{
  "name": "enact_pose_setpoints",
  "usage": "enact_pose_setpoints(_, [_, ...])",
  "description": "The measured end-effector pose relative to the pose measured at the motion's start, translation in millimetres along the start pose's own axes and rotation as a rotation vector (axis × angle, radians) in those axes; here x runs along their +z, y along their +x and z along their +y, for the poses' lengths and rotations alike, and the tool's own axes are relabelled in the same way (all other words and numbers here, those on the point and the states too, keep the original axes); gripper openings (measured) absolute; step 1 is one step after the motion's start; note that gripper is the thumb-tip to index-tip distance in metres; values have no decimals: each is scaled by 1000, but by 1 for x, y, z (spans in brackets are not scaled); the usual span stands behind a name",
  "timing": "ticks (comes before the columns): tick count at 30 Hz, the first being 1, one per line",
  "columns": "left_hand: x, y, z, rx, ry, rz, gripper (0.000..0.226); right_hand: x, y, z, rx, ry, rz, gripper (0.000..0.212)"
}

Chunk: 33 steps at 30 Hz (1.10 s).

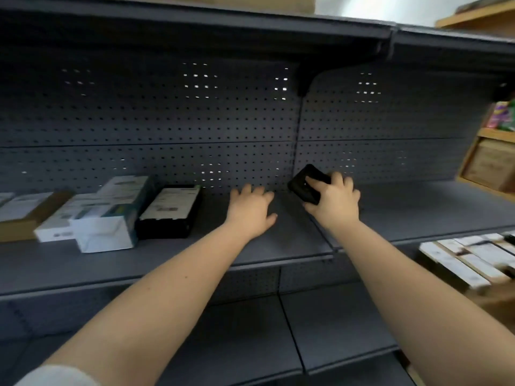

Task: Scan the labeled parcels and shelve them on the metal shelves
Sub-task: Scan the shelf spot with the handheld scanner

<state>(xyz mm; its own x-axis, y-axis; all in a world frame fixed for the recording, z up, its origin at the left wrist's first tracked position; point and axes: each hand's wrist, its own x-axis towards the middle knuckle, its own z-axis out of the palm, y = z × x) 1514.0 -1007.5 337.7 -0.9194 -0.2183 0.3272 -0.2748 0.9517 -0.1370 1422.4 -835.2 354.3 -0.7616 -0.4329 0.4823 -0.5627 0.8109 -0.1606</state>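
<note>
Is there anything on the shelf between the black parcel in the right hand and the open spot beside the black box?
Nothing visible blocks it. The right hand grips the small black parcel above the grey metal shelf. Only the left hand, lying open on the shelf, sits between it and the black labelled box.

Dark grey shelf with dotted grey back panel. On the shelf: black box with white label, white-and-teal box, brown carton.
</note>
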Motion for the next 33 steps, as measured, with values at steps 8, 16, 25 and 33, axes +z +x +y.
enact_pose_setpoints(8, [-19, 77, 216, 270, -175, 60, 63, -63, -48, 205, 360, -80, 46, 63])
enact_pose_setpoints(16, [-18, 119, 497, 505, -367, 37, 63, -119, -123, 435, 637, -179, 50, 61])
enact_pose_setpoints(25, [50, 131, 740, 576, -563, -121, 55, -106, -205, 648, 797, -199, -46, 56])
enact_pose_setpoints(33, [133, 187, 875, 591, -527, -239, 61, -41, -208, 796, 940, -166, -129, 58])
